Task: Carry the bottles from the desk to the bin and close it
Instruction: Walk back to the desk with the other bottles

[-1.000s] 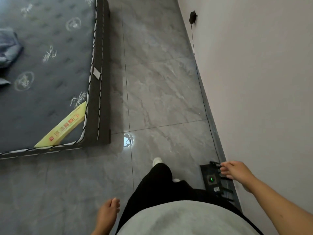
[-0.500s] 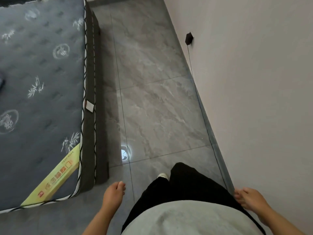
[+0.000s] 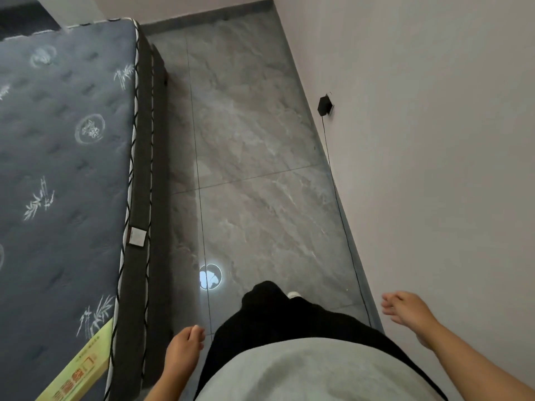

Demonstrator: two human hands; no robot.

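Note:
No bottle, desk or bin shows in the head view. My left hand (image 3: 184, 353) hangs by my left hip with loosely curled fingers and holds nothing. My right hand (image 3: 406, 311) swings out to the right near the wall, fingers relaxed and spread, also holding nothing. I am walking along a strip of grey floor tiles (image 3: 249, 146) between a bed and a wall.
A dark mattress (image 3: 63, 157) with a bamboo print on a dark bed frame (image 3: 157, 180) fills the left side. The pale wall (image 3: 434, 140) runs along the right, with a black plug (image 3: 324, 105) and a thin cable (image 3: 344, 227) along the skirting. A lamp's reflection (image 3: 210, 276) shines on the floor.
I have walked forward along the bed; the black router by the wall has dropped out of view. My right hand has swung forward and up, my left stays by my hip.

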